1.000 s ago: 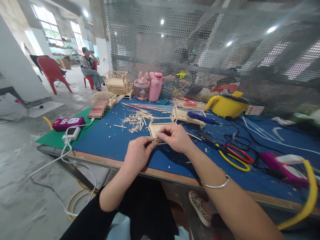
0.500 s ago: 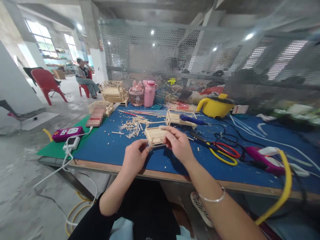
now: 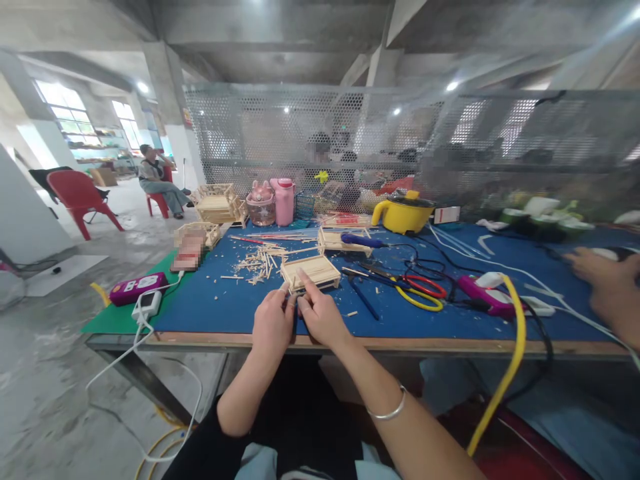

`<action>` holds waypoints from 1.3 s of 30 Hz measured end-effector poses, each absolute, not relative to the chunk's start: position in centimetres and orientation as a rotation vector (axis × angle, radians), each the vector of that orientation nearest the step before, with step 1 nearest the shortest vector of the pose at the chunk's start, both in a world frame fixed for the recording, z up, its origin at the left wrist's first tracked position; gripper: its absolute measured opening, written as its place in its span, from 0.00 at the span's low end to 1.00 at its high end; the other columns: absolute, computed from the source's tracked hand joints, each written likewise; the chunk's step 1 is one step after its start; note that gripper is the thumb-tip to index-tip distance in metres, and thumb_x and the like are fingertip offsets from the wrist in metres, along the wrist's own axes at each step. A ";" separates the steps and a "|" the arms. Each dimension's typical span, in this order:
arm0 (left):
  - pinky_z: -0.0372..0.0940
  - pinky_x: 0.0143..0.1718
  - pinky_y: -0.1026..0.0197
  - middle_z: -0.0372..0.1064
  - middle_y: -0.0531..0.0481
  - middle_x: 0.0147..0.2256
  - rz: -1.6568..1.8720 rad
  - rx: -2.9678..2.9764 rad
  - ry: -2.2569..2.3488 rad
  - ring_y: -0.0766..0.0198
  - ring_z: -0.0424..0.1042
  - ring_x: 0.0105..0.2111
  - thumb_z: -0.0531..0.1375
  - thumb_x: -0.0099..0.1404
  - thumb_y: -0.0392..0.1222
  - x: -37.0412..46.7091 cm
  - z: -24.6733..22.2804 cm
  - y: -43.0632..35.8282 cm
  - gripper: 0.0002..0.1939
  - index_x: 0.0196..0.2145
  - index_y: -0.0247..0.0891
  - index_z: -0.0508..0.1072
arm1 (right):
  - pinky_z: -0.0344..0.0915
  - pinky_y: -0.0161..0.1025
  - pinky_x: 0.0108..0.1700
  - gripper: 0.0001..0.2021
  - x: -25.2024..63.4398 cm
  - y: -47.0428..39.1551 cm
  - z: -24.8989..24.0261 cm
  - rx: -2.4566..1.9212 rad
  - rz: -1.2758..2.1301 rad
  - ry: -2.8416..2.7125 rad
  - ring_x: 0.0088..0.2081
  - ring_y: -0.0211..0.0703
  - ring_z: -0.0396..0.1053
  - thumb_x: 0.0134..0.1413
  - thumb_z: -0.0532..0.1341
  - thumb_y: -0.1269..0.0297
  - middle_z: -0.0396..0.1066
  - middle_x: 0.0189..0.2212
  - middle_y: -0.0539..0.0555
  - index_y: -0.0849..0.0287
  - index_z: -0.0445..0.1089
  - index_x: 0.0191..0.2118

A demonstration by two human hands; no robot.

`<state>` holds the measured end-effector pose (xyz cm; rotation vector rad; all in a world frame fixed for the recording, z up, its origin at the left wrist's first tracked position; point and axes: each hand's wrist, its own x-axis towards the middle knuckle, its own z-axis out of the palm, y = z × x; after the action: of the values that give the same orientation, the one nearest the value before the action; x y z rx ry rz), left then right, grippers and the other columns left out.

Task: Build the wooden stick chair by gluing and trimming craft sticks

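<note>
A small bed-like frame of pale wooden sticks (image 3: 320,268) rests on the blue table mat, near the front edge. At its near left corner, my left hand (image 3: 273,323) is closed with the fingertips on the corner. Close beside it, my right hand (image 3: 323,317) lays its index finger on the slatted top, with the thumb low at the front side. The two thumbs almost meet, and the fingers hide that corner. Just behind stands a similar stick frame (image 3: 330,243) with a blue-handled tool (image 3: 361,240) lying across it.
Loose cut sticks (image 3: 265,261) lie to the left. On the right are scissors (image 3: 420,293), a blue pen-like tool (image 3: 365,298), a purple power strip (image 3: 483,293) with cables, and a yellow pot (image 3: 405,213). Another person's hand (image 3: 607,280) is at the far right.
My right hand has moved from the right part of the stick frame to its near left corner, beside my left hand. The view has turned right, bringing another person's hand into sight.
</note>
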<state>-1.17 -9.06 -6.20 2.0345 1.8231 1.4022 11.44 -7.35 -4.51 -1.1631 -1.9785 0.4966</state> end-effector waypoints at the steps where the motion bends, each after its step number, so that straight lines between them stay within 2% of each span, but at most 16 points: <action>1: 0.66 0.40 0.58 0.73 0.43 0.38 1.386 2.055 1.829 0.58 0.73 0.36 0.54 0.65 0.39 -1.2 -6.2 -9.1 0.15 0.48 0.33 0.71 | 0.64 0.35 0.34 0.28 11.4 -7.4 -4.5 -1.187 0.464 -2.005 0.27 0.41 0.69 0.56 0.51 0.70 0.72 0.23 0.48 0.55 0.53 0.64; 5: 0.66 0.40 0.59 0.73 0.43 0.38 1.337 2.118 1.846 0.58 0.72 0.37 0.54 0.65 0.37 -1.1 -6.1 -9.2 0.15 0.48 0.33 0.71 | 0.65 0.39 0.42 0.27 11.2 -7.5 -4.5 -1.230 0.384 -2.054 0.39 0.47 0.73 0.58 0.50 0.69 0.77 0.35 0.54 0.52 0.54 0.63; 7: 0.66 0.40 0.60 0.73 0.44 0.38 1.324 2.141 1.847 0.58 0.72 0.38 0.54 0.65 0.36 -1.1 -6.1 -9.2 0.15 0.48 0.33 0.72 | 0.65 0.40 0.45 0.27 11.1 -7.4 -4.5 -1.238 0.370 -2.063 0.43 0.49 0.72 0.58 0.49 0.68 0.77 0.37 0.55 0.52 0.54 0.63; 10: 0.66 0.39 0.61 0.73 0.44 0.38 1.304 2.158 1.856 0.59 0.72 0.38 0.54 0.65 0.35 -1.1 -6.2 -9.2 0.15 0.48 0.34 0.72 | 0.65 0.40 0.46 0.27 11.1 -7.4 -4.6 -1.239 0.348 -2.078 0.43 0.48 0.73 0.58 0.49 0.68 0.77 0.36 0.54 0.53 0.53 0.64; 16: 0.66 0.40 0.61 0.72 0.44 0.38 1.267 2.177 1.871 0.60 0.71 0.38 0.53 0.65 0.36 -1.2 -6.2 -9.2 0.15 0.48 0.35 0.71 | 0.65 0.38 0.42 0.28 11.1 -7.5 -4.5 -1.234 0.357 -2.089 0.38 0.46 0.73 0.58 0.50 0.68 0.77 0.36 0.52 0.51 0.52 0.64; 21: 0.66 0.41 0.60 0.72 0.44 0.37 1.282 2.173 1.855 0.59 0.72 0.38 0.52 0.65 0.36 -1.2 -6.1 -9.2 0.14 0.47 0.35 0.72 | 0.64 0.36 0.36 0.28 11.0 -7.5 -4.5 -1.202 0.418 -2.051 0.30 0.44 0.71 0.56 0.51 0.69 0.75 0.28 0.50 0.52 0.54 0.63; 26: 0.66 0.42 0.58 0.73 0.44 0.38 1.412 2.087 1.806 0.59 0.72 0.38 0.52 0.65 0.38 -1.3 -6.4 -9.1 0.14 0.47 0.36 0.70 | 0.61 0.34 0.30 0.32 11.5 -8.0 -4.5 -1.047 0.528 -1.805 0.22 0.38 0.61 0.53 0.51 0.71 0.65 0.21 0.45 0.57 0.46 0.65; 29: 0.66 0.42 0.57 0.73 0.44 0.37 1.468 2.040 1.806 0.58 0.72 0.39 0.53 0.64 0.35 -1.4 -6.6 -9.1 0.12 0.44 0.36 0.70 | 0.57 0.34 0.24 0.32 11.8 -8.2 -4.7 -1.001 0.597 -1.568 0.20 0.38 0.56 0.55 0.50 0.70 0.60 0.19 0.44 0.59 0.42 0.65; 31: 0.67 0.42 0.57 0.73 0.44 0.37 1.467 2.033 1.803 0.58 0.72 0.38 0.53 0.62 0.34 -1.4 -6.6 -9.1 0.12 0.43 0.36 0.70 | 0.57 0.34 0.24 0.28 11.8 -8.1 -4.9 -1.027 0.619 -1.531 0.20 0.37 0.55 0.54 0.50 0.70 0.58 0.19 0.44 0.60 0.49 0.62; 34: 0.67 0.41 0.58 0.73 0.44 0.37 1.447 2.022 1.796 0.59 0.73 0.36 0.54 0.62 0.35 -1.4 -6.5 -9.0 0.12 0.44 0.36 0.70 | 0.59 0.33 0.26 0.21 11.6 -7.6 -4.7 -1.074 0.595 -1.633 0.21 0.35 0.58 0.53 0.52 0.69 0.62 0.22 0.46 0.61 0.62 0.54; 37: 0.67 0.41 0.57 0.73 0.44 0.37 1.434 2.022 1.791 0.59 0.72 0.36 0.54 0.64 0.37 -1.3 -6.4 -8.9 0.12 0.45 0.36 0.70 | 0.62 0.34 0.30 0.19 11.4 -6.7 -3.5 -1.054 0.454 -1.725 0.24 0.36 0.62 0.54 0.53 0.68 0.68 0.27 0.50 0.61 0.66 0.52; 39: 0.66 0.42 0.56 0.73 0.44 0.38 1.425 2.032 1.783 0.59 0.72 0.37 0.53 0.64 0.38 -1.3 -6.3 -8.9 0.12 0.45 0.36 0.70 | 0.64 0.37 0.37 0.16 11.3 -5.8 -2.5 -0.986 0.348 -1.826 0.31 0.39 0.66 0.55 0.53 0.68 0.71 0.33 0.54 0.61 0.69 0.48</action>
<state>-1.33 -8.87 -6.35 2.0318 1.7834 1.4249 11.29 -5.79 -2.47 -0.9861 -1.8256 0.3476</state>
